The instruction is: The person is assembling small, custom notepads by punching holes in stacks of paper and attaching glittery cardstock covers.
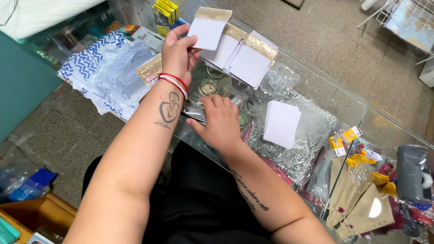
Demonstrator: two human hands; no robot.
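My left hand (178, 52) is raised over a glass counter (313, 78) and holds a fan of small white cards with gold glitter tops (233, 51). A red bracelet sits on that wrist. My right hand (220, 121) rests lower on the glass, its fingers closed on a thin bundle of dark flat pieces (193, 111). A separate stack of plain white cards (281, 123) lies on the glass just right of my right hand.
Blue-and-white chevron bags (105, 69) lie at the left. Clear plastic wrap (282, 83), brown paper envelopes with trinkets (360, 200) and a grey tape dispenser (413, 173) sit at the right. A white wire basket (426, 22) stands on the floor beyond.
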